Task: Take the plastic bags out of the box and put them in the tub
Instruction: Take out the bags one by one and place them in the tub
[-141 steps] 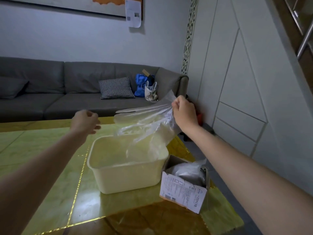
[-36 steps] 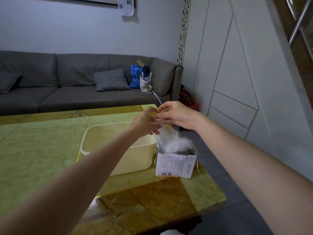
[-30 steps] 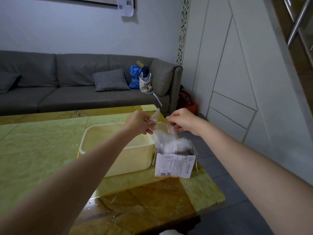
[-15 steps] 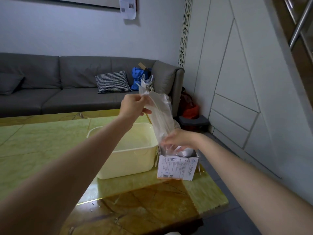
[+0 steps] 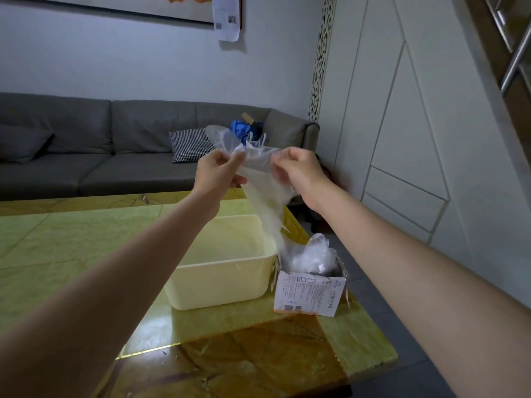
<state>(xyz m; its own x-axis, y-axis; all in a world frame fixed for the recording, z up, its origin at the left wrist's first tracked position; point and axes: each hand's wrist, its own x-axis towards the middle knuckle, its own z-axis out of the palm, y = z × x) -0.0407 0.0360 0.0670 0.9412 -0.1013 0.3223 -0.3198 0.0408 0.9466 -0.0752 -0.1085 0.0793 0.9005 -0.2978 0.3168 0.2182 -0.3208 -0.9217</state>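
Note:
A clear plastic bag (image 5: 263,193) hangs in the air above the tub's right end, its lower tip reaching toward the box. My left hand (image 5: 217,170) pinches its top left edge and my right hand (image 5: 296,168) pinches its top right edge, both raised. Below stands a cream plastic tub (image 5: 224,285) on the yellow-green table (image 5: 71,248). Right beside it sits a small open cardboard box (image 5: 309,294) with a printed label, with more crumpled clear bags (image 5: 311,255) bulging out of its top.
The box stands near the table's right edge, with grey floor (image 5: 416,377) beyond. Behind the table is a grey sofa (image 5: 100,150) with a checked cushion (image 5: 191,145) and a blue bag (image 5: 244,129). White wall panels (image 5: 416,139) rise on the right.
My right hand rose from the box's top to the bag's upper edge. Both hands now hold the bag spread between them, higher above the tub.

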